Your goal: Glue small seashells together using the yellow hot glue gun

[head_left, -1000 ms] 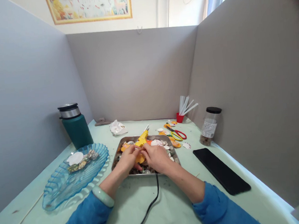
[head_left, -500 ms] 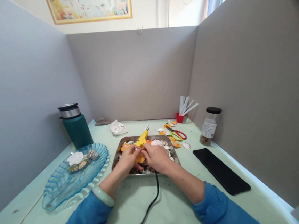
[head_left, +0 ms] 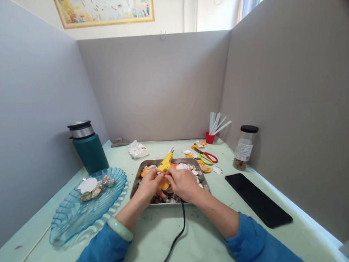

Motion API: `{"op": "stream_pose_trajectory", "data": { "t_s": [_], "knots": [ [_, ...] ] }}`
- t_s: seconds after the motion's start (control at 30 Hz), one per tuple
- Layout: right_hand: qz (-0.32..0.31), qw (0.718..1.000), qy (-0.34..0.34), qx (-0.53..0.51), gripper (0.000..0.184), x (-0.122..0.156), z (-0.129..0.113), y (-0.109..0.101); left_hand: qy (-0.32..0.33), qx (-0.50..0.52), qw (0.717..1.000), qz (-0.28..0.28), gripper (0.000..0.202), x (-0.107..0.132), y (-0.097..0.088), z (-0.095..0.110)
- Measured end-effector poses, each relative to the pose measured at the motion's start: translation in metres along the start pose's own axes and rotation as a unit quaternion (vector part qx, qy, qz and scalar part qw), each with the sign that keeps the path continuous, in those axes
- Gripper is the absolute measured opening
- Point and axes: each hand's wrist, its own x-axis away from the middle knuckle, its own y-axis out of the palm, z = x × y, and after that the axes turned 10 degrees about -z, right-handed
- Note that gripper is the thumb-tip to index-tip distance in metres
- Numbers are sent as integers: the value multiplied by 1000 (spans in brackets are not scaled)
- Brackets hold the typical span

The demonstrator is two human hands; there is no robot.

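Note:
Both hands meet over a steel tray (head_left: 205,182) filled with shells and small stones. My left hand (head_left: 148,185) is closed, pinching something small that I cannot make out, at the fingertips. My right hand (head_left: 182,183) is closed beside it, fingers curled toward the same spot. Between and just behind the hands lies a yellow glue gun (head_left: 165,164), nozzle pointing away; its black cord (head_left: 175,239) runs back toward me across the table.
A blue glass dish (head_left: 77,213) with shells sits at the left, a green flask (head_left: 88,147) behind it. Scissors (head_left: 207,156), loose shells, a red cup of glue sticks (head_left: 211,135), a jar (head_left: 243,147) and a black phone (head_left: 258,199) lie to the right.
Hardly any change; the fingers of both hands shift slightly at the spot where they meet over the tray.

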Motion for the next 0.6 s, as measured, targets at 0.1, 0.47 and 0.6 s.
{"op": "stream_pose_trajectory", "data": {
  "t_s": [0.1,0.47,0.6],
  "knots": [
    [6,1000,-3,2,28,-1,1,2,0,-4,1000,1,27,0,0,1],
    [3,1000,-3,-4,27,0,-1,0,-1,28,1000,5,29,2,1,4],
    [3,1000,-4,-10,27,1,-2,-1,-5,52,999,10,29,4,2,7]
  ]
}}
